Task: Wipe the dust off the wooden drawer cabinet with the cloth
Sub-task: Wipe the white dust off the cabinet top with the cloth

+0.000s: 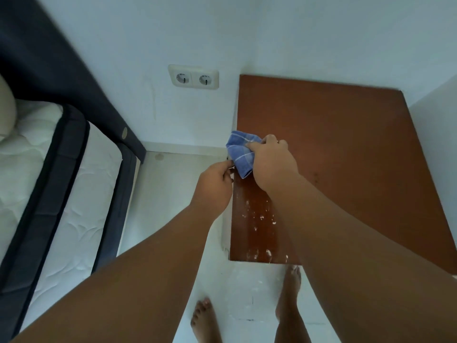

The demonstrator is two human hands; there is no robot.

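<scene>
The wooden drawer cabinet (346, 149) is seen from above, its reddish-brown top standing against the white wall. White dust specks lie on its near left part. My right hand (272, 164) grips a bunched blue cloth (241, 151) with thin white stripes and presses it on the cabinet's left edge. My left hand (215, 186) is just left of that edge, below the cloth, with fingers curled at the cabinet's side. What its fingertips touch is hidden.
A bed with a white mattress (57, 184) and dark frame stands to the left. A double wall socket (193, 77) sits on the wall above the floor gap. My bare feet (205, 320) stand on the white floor before the cabinet.
</scene>
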